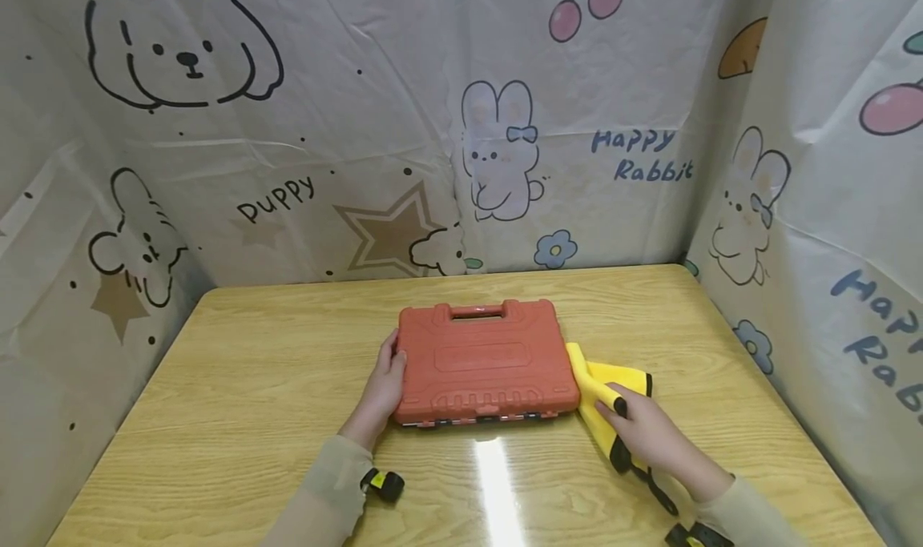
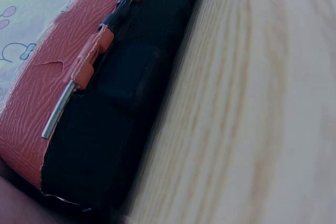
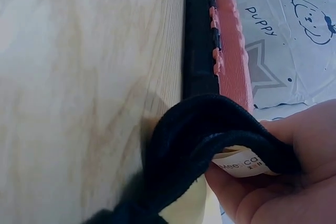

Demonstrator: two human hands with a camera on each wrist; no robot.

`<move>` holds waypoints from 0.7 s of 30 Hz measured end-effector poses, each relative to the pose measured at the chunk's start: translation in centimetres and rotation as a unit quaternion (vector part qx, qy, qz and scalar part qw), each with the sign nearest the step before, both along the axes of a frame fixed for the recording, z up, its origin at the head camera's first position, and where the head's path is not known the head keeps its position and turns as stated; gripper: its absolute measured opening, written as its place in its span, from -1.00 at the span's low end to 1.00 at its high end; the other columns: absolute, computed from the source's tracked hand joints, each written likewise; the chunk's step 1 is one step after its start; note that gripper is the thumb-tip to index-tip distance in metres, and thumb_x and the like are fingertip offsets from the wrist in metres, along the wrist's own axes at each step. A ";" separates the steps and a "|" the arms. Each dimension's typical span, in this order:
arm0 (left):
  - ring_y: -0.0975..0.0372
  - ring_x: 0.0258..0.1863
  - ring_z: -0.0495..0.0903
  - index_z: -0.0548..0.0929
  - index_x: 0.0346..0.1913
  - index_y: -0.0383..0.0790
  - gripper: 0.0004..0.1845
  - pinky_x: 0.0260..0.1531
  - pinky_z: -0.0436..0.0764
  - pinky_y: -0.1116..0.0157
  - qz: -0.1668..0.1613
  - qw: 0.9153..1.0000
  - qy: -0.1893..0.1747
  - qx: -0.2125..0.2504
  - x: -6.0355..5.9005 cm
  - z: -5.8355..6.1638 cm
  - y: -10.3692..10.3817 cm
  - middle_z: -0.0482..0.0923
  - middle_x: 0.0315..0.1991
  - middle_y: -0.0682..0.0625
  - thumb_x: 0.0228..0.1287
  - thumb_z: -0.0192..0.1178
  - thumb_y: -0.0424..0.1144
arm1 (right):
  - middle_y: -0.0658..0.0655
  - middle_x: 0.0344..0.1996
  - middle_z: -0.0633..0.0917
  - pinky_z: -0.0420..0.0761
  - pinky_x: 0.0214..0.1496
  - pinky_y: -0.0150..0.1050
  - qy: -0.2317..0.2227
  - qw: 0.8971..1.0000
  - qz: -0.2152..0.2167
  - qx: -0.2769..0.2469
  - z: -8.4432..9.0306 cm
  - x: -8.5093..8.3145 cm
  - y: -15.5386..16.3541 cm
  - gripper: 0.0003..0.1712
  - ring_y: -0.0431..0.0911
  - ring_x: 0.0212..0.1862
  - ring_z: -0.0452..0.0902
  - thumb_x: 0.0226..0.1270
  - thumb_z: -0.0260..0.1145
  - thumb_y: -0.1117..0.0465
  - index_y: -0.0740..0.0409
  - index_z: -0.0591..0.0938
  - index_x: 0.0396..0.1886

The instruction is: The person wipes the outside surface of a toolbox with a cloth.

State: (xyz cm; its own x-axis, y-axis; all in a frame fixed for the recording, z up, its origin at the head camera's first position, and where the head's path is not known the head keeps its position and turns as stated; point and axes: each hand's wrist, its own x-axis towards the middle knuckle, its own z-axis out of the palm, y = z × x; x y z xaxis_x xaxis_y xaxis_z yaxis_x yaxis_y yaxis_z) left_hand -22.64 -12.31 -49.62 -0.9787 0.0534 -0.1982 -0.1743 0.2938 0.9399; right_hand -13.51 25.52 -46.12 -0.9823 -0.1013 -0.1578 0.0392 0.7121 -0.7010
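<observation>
Case (image 1: 481, 359) rests on a worktop (image 1: 288, 355), gripped at one end by the left hand (image 1: 380, 388), the right hand (image 1: 646, 433) clutching yellow cloth (image 1: 593, 388) alongside.

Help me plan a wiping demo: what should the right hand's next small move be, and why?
Probably lift the yellow cloth a little and lay it on the lid of the red case. The right hand grips the cloth just beside the case's right edge, and the left hand rests against the opposite side, which may steady it.
</observation>
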 end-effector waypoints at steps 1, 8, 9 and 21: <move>-0.17 0.65 -0.12 -0.17 0.69 -0.07 -0.39 0.59 -0.05 -0.20 0.000 1.000 0.000 -0.001 0.0 0.0 0.0 -0.14 0.68 -0.26 0.73 -0.37 -0.11 | -0.02 -0.54 0.38 0.35 -0.44 -0.35 0.001 1.000 0.003 -0.001 0.0 0.1 0.0 -0.86 -0.20 -0.51 0.29 0.59 0.22 0.15 0.12 0.57 -0.19; -0.16 0.65 -0.12 -0.17 0.69 -0.06 -0.39 0.58 -0.04 -0.20 0.000 1.000 -0.002 -0.001 0.0 -0.1 -0.1 -0.16 0.68 -0.25 0.73 -0.36 -0.13 | -0.01 -0.48 0.41 0.35 -0.42 -0.35 -0.011 1.000 0.024 -0.001 0.1 0.7 0.3 -0.87 -0.20 -0.46 0.30 0.58 0.23 0.15 0.12 0.59 -0.10; -0.16 0.65 -0.12 -0.17 0.69 -0.06 -0.39 0.58 -0.03 -0.20 0.000 1.000 -0.002 -0.002 0.1 -0.1 -0.1 -0.16 0.68 -0.25 0.73 -0.36 -0.13 | -0.01 -0.47 0.43 0.36 -0.42 -0.35 -0.017 1.000 0.026 -0.001 0.2 0.8 0.3 -0.87 -0.20 -0.46 0.32 0.58 0.23 0.16 0.12 0.60 -0.07; -0.14 0.66 -0.13 -0.15 0.70 -0.03 -0.39 0.59 -0.03 -0.19 0.008 1.000 -0.005 0.003 0.1 -0.2 0.0 -0.16 0.69 -0.21 0.73 -0.34 -0.12 | -0.03 -0.44 0.49 0.37 -0.39 -0.35 -0.024 0.999 0.035 -0.002 0.3 1.8 0.3 -0.68 -0.23 -0.45 0.31 0.55 0.27 0.14 0.26 0.60 0.12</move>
